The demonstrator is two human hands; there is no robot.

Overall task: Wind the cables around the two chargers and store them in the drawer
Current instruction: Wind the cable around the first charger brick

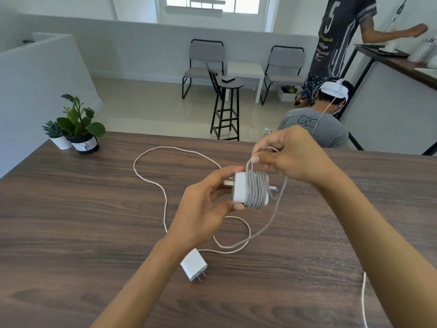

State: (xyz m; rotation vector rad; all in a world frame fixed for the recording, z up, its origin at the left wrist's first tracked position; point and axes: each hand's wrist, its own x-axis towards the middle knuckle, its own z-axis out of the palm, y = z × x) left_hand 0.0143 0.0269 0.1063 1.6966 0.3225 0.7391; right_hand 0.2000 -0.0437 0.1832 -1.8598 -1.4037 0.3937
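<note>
Your two hands wrap a white cable around a charger at frame centre.
Your left hand (208, 207) clasps the boxy charger (241, 190), ribbed with tight cable (256, 191) coils; your right hand (290, 157) pinches the loose strand above. The second charger (193, 265), smooth and unwound, lies lower centre on the wood-grain table (82, 209).

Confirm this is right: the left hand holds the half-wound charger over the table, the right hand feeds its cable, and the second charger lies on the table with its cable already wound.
Not quite. In the head view the second charger lies on the table with its cable loose, not wound. The rest holds: the left hand holds the half-wound charger and the right hand feeds its cable.
</note>
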